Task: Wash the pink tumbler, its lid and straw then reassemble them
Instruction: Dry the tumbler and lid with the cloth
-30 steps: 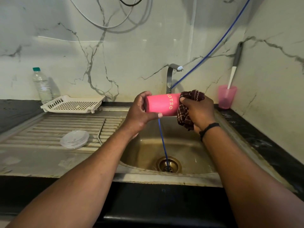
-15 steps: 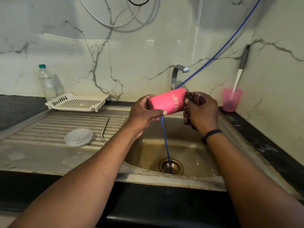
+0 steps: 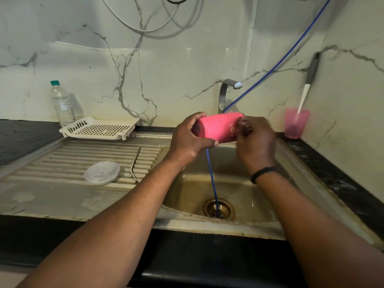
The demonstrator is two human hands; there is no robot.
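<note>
Tumbler: the pink tumbler (image 3: 218, 129) is lying sideways above the sink (image 3: 228, 225).
Left hand: the left hand (image 3: 188, 142) is gripping its base end.
Right hand: the right hand (image 3: 256, 142) is pressing a dark cloth (image 3: 244, 126) against its other end.
Lid: the clear lid (image 3: 101, 172) is lying on the drainboard (image 3: 62, 161).
Straw: the metal straw (image 3: 135, 163) is lying just beside the lid.

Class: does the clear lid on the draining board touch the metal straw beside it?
Apart. The head view shows bare ribbed board between the lid and the straw.

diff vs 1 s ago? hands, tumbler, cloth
The right hand has slid the dark cloth leftward along the pink tumbler, now covering most of the lettering. The left hand still grips the tumbler's other end. Lid and straw stay on the drainboard.
</note>
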